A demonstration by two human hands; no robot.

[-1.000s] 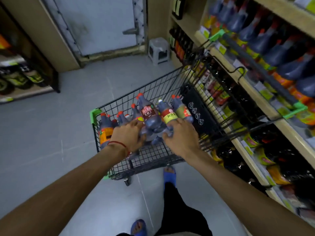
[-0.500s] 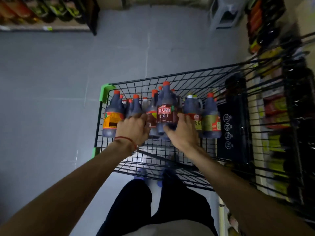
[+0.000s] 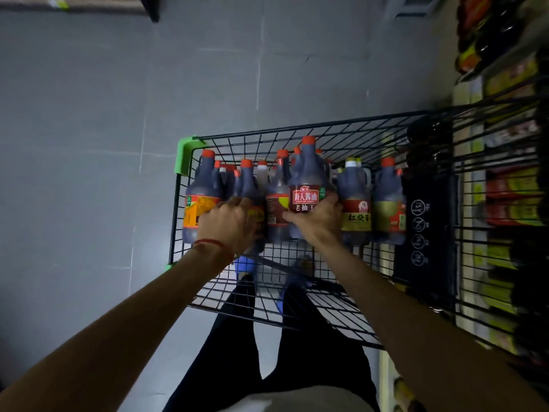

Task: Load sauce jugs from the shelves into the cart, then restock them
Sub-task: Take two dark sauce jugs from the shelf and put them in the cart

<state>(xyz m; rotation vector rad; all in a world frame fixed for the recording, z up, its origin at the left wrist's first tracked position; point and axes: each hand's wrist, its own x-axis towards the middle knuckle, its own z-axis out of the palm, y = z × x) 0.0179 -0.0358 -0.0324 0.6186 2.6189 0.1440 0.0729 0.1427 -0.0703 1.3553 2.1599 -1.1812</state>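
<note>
Black wire-metal cart, glossy plastic jugs, matt grey floor

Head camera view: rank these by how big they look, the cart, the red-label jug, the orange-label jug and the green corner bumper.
1. cart
2. red-label jug and orange-label jug, tied: they look alike, and the red-label one sits higher, nearer the camera, so unsure.
3. green corner bumper

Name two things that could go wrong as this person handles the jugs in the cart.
The right grip holds the red-labelled jug low on its body; it might slip or tip.
Its neighbours stand tightly packed in the cart; moving it may knock one, such as the gold-labelled jug, over.
</note>
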